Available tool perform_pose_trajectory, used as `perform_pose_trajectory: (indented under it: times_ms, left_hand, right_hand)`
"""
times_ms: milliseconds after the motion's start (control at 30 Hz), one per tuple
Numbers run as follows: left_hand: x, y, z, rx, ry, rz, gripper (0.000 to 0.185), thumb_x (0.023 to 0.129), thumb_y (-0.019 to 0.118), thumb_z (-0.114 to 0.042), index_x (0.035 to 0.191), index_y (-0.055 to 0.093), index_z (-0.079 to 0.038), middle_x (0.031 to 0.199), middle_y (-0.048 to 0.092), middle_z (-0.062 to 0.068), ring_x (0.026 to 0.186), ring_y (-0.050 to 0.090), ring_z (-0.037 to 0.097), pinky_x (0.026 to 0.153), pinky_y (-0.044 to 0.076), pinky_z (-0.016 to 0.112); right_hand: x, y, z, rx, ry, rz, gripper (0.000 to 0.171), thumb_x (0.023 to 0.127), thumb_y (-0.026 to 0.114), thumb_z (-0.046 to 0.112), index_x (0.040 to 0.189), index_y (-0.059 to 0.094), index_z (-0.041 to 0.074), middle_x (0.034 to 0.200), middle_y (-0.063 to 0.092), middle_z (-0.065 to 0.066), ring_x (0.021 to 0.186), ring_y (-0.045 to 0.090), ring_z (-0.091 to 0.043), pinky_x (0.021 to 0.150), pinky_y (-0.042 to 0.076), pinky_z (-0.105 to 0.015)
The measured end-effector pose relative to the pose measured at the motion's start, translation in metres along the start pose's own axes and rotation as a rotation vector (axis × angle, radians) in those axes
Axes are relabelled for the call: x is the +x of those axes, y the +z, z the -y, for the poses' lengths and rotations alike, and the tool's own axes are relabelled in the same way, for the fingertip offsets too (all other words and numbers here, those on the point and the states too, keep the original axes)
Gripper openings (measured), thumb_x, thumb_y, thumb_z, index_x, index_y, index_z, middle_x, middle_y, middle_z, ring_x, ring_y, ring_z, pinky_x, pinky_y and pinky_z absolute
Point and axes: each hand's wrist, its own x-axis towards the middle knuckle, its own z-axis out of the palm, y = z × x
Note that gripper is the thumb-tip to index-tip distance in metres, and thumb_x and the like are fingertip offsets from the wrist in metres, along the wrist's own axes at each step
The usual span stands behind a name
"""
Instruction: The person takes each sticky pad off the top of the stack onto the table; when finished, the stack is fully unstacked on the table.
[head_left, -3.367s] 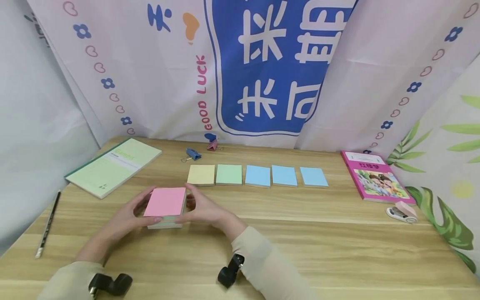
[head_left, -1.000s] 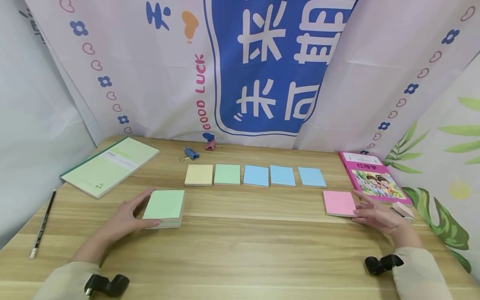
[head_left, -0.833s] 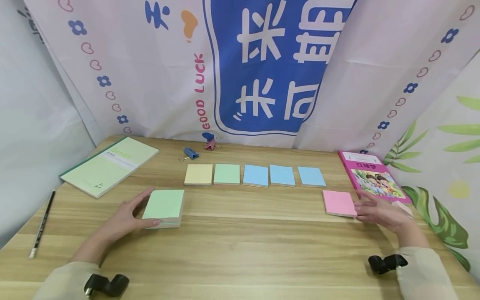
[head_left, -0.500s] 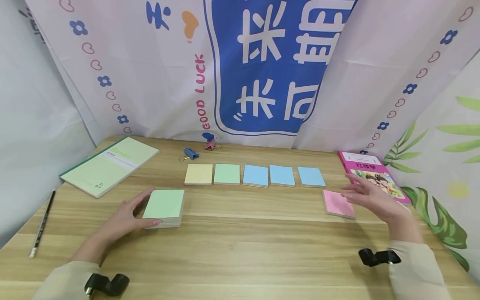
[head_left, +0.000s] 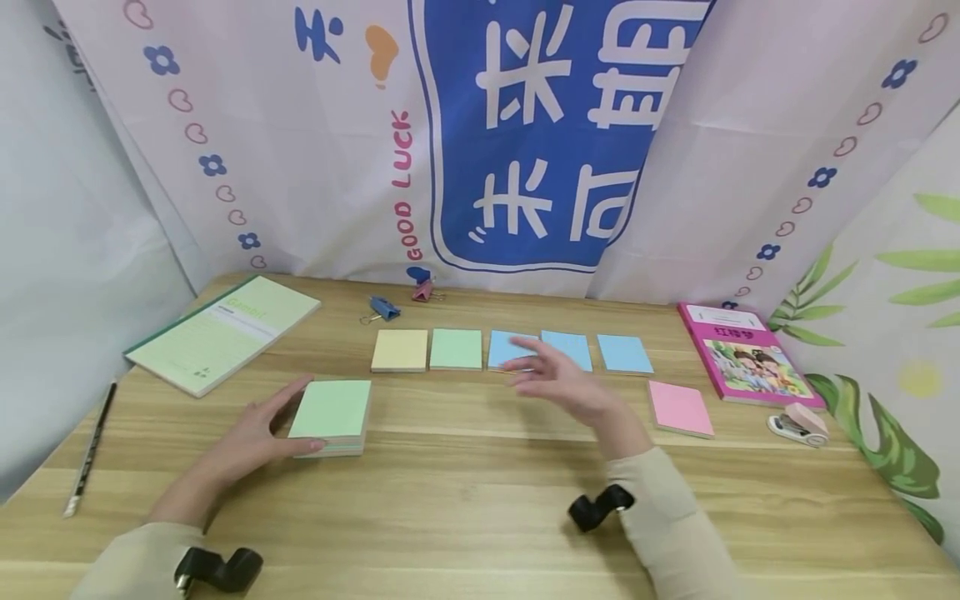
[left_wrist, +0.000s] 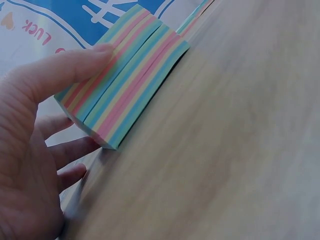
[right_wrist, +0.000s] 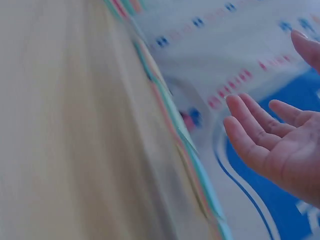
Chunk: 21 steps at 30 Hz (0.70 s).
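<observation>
A thick stack of coloured sticky notes point(head_left: 331, 414) with a green top sheet lies at the table's left. My left hand point(head_left: 251, 433) holds its left side, thumb on the near corner; the left wrist view shows that hand point(left_wrist: 35, 125) against the striped stack point(left_wrist: 125, 82). My right hand point(head_left: 551, 379) hovers empty with fingers spread over the table's middle, in front of a row of small pads: yellow point(head_left: 400, 350), green point(head_left: 456, 348) and three blue ones point(head_left: 624, 353). In the blurred right wrist view that hand point(right_wrist: 275, 140) is open. A pink pad point(head_left: 680, 407) lies alone at the right.
A green notebook point(head_left: 225, 332) lies at the back left, a pencil point(head_left: 92, 450) along the left edge. Binder clips point(head_left: 386, 310) sit near the backdrop. A pink book point(head_left: 742, 354) and a small stapler point(head_left: 799, 423) are at the right. The wooden table point(head_left: 480, 500) ends at hanging banners.
My right hand took the pink pad off the stack, laid it at the right by the pink book, let go, and has now swung back left over the table's middle. The left hand stayed.
</observation>
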Motion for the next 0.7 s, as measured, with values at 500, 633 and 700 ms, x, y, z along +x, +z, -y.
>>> perform_pose_trajectory:
  times_ms: [500, 633, 700]
  left_hand:
    - [-0.001, -0.001, 0.002, -0.010, 0.009, -0.004, 0.090, 0.070, 0.070, -0.031, 0.138, 0.017, -0.008, 0.135, 0.021, 0.027, 0.121, 0.014, 0.044, 0.092, -0.008, 0.058]
    - [0.000, 0.000, 0.002, -0.009, 0.013, -0.009, 0.090, 0.069, 0.071, -0.032, 0.137, 0.018, -0.007, 0.134, 0.022, 0.026, 0.121, 0.016, 0.043, 0.092, -0.006, 0.059]
    - [-0.001, 0.000, 0.002, -0.016, 0.010, -0.008, 0.090, 0.068, 0.071, -0.033, 0.137, 0.019, -0.007, 0.135, 0.022, 0.025, 0.122, 0.016, 0.042, 0.092, -0.004, 0.059]
  right_hand:
    - [0.078, 0.126, -0.036, -0.019, 0.103, 0.062, 0.076, 0.075, 0.066, 0.008, 0.136, 0.023, 0.020, 0.130, 0.035, -0.011, 0.115, 0.036, -0.025, 0.089, 0.034, -0.029]
    - [0.087, 0.144, -0.041, -0.079, 0.101, 0.018, 0.084, 0.072, 0.069, 0.007, 0.138, 0.018, 0.017, 0.128, 0.036, -0.006, 0.117, 0.034, -0.021, 0.091, 0.032, -0.027]
    - [0.090, 0.150, -0.044, -0.105, 0.096, -0.007, 0.088, 0.070, 0.070, 0.007, 0.139, 0.016, 0.015, 0.127, 0.036, -0.003, 0.117, 0.032, -0.018, 0.092, 0.030, -0.025]
